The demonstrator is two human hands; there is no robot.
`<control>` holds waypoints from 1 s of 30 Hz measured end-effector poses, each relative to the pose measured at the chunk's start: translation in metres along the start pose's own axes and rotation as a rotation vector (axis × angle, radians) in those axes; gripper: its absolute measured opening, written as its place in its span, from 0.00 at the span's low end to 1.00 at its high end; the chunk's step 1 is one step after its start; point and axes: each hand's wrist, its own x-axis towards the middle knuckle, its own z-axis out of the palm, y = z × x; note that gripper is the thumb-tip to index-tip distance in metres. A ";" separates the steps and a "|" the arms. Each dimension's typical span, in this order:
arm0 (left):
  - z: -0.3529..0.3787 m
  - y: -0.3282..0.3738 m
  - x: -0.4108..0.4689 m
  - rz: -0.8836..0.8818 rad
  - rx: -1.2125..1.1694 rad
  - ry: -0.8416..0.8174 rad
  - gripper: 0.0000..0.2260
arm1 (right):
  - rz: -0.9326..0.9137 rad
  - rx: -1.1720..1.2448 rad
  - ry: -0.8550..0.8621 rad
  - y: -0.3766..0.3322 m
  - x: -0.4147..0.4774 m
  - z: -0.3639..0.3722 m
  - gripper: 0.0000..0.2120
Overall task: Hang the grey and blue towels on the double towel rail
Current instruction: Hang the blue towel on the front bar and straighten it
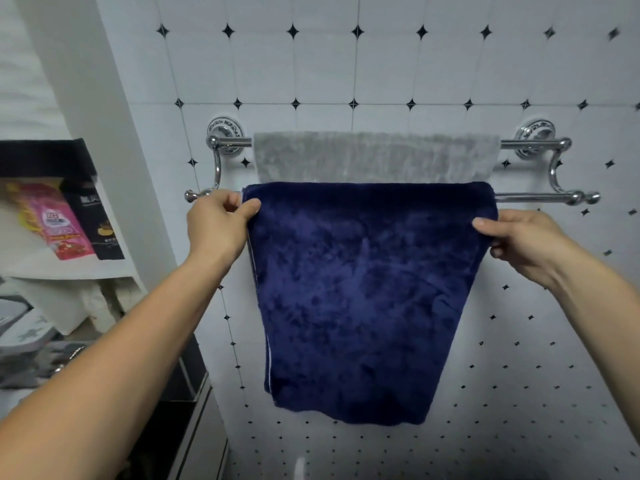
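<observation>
Chrome double towel rail (540, 144), two bars, is sitting on round wall mounts against a white tiled wall (381, 64) with small dark diamond insets.

Grey towel (375, 155): is hanging over the rail's back, upper bar, spread across most of its length. Its lower part is being hidden by the item in front.

Blue towel (367, 292): dark navy plush, is hanging folded over the rail's front, lower bar, draping well below it and covering the middle of that bar. Only the bar's ends are showing.

Left hand (218, 223): is pinching the blue towel's upper left corner between thumb and curled fingers, just under the rail's left end and overlapping the front bar there.

Right hand (523, 244): is gripping the blue towel's right edge a little below the rail's front bar, thumb lying on the front face, fingers curled behind the cloth.

Left of the rail, beyond a white upright panel (104, 98): shelving is holding a pink packet (64, 230) and a black packet (97, 226) side by side, with pale, blurred items lower down.

Below and left of the rail: a dark open container (180, 410) is standing beside the wall, partly behind the left forearm.
</observation>
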 end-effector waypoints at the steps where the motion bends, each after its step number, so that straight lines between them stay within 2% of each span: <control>1: -0.002 0.006 0.006 0.006 -0.010 0.012 0.11 | -0.014 0.042 0.005 -0.003 0.003 -0.002 0.02; 5: 0.001 0.015 0.013 -0.035 0.025 0.068 0.11 | 0.000 -0.040 0.039 -0.002 0.007 0.003 0.07; 7: 0.005 0.010 0.006 -0.097 -0.030 0.074 0.11 | 0.012 -0.068 0.058 0.005 0.007 0.007 0.09; 11: 0.006 -0.003 -0.006 -0.177 -0.284 -0.014 0.11 | -0.024 -0.131 0.059 0.014 0.004 0.006 0.07; 16: 0.000 -0.012 -0.009 -0.285 -0.323 -0.108 0.08 | -0.035 -0.206 0.040 0.022 0.002 -0.003 0.06; 19: -0.001 -0.016 -0.012 -0.298 -0.306 -0.148 0.07 | -0.049 -0.185 0.039 0.023 -0.001 -0.002 0.07; 23: -0.002 -0.013 -0.008 -0.299 -0.330 -0.190 0.07 | -0.083 -0.149 0.072 0.011 0.001 -0.005 0.02; 30: 0.002 -0.016 -0.003 -0.326 -0.391 -0.196 0.08 | -0.058 -0.105 0.114 -0.002 0.015 -0.007 0.07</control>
